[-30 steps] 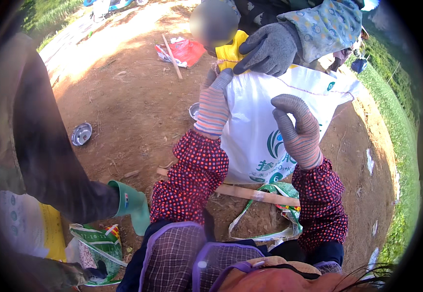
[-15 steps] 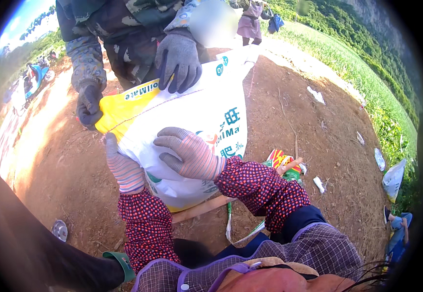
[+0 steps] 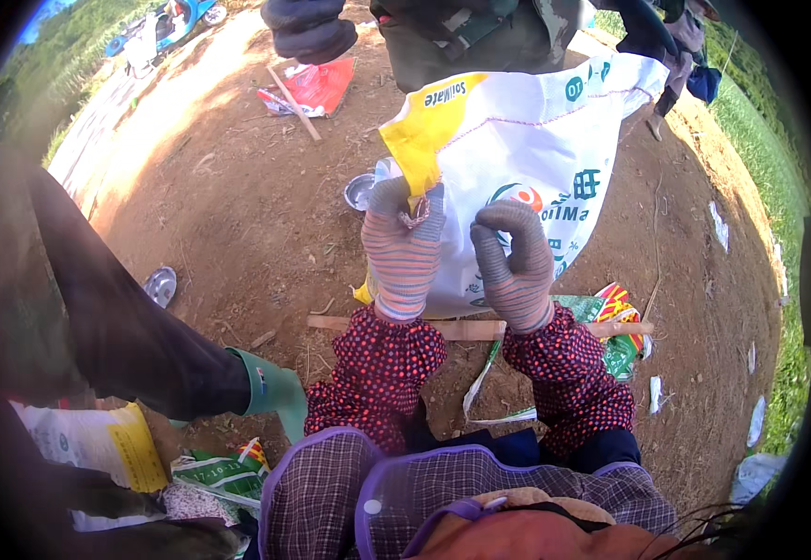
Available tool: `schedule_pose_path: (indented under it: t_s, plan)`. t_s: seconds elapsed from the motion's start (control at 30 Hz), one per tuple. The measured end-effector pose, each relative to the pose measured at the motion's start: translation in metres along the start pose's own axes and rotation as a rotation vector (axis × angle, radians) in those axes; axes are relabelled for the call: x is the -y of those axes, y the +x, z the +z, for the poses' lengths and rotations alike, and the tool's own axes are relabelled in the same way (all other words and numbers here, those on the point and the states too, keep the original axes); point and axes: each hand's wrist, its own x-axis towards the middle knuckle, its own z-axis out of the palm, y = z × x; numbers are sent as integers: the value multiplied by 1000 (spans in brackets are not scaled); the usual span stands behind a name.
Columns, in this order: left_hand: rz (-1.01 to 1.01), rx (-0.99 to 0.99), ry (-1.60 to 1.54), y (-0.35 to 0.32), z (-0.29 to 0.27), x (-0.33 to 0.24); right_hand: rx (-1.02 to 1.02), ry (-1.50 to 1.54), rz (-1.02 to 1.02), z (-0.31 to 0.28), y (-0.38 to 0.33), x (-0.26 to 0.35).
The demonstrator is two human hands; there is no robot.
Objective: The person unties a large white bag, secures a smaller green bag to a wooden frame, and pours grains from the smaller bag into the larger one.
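At the far left of the frame a dark-trousered leg (image 3: 135, 345) in a green boot (image 3: 275, 392) stands on the bare red earth (image 3: 237, 215), with a small metal bowl (image 3: 160, 285) lying just beyond it. Toward the middle, the left hand (image 3: 404, 247), in a striped knit glove, has its grip closed around the yellow corner of a large white woven sack (image 3: 527, 159), pinching the fabric at its lower left edge, apparently to keep that side taut. Just to its right, the right hand (image 3: 515, 261) curls its gloved fingers into the sack's white face; the grip looks closed on a fold, though the fingertips are hidden. The sack hangs in the centre and upper right of the frame, held up from above by another person's dark-gloved hand (image 3: 310, 30) at upper left, so it stretches between the two people rather than resting on the ground. A wooden stick (image 3: 480, 329) lies beneath the wrists. Compared with half a second ago, the sack has swung toward the right, its yellow corner now sits above the left hand, and the other person's hands have lifted toward the top edge.
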Motion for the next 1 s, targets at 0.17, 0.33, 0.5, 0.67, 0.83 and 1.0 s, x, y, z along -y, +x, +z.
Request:
schedule_pose_path:
  t_s: [0.17,0.33,0.5,0.67,0.83,1.0]
  plan:
    - [-46,49,-2,6,-7,-23,71,-55,-101,11,14,12]
    - [-63,385,23,24,-44,-25,199,44,27,14,25,25]
    - [-194,494,19,26,-43,-67,131,-139,-104,21,28,30]
    - [-279,159,97,13,-29,-68,94,-172,-283,24,25,25]
    - [-385,-45,-211,26,-40,-73,191,-135,-257,-14,1,62]
    - [-289,-153,-182,20,-31,-64,-105,9,-47,-34,-11,42]
